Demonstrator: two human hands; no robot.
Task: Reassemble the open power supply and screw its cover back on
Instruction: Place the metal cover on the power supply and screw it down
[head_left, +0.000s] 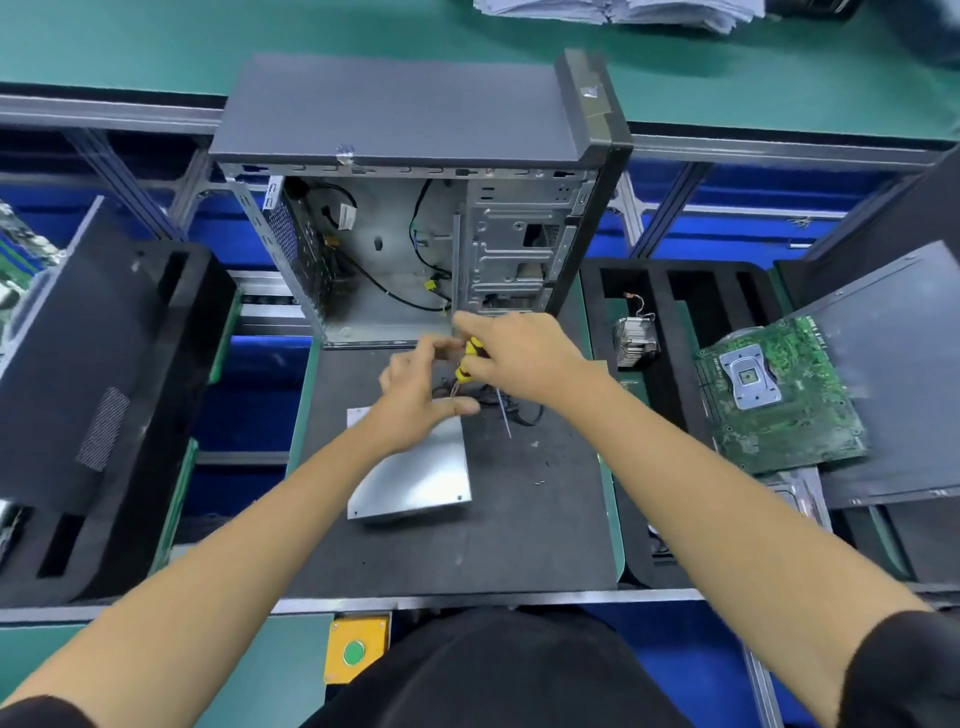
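The grey metal power supply (415, 480) lies on the black mat (467, 545) with its cover side up, cables trailing from its far end. My right hand (511, 358) grips a yellow-and-black screwdriver (467, 361) above the supply's far edge, shaft pointing down. My left hand (415, 400) hovers beside it over the supply's far left part, thumb stretched out and fingertips close to the screwdriver's handle; whether it holds something small is hidden by blur. A few loose screws (537, 480) lie on the mat to the right.
An open computer case (415, 249) stands just behind my hands. A black side panel (88, 374) leans on foam at left. At right, a foam tray holds a heatsink (636, 338), and a green motherboard (779, 395) rests on another panel. A yellow button box (356, 649) sits below the table's edge.
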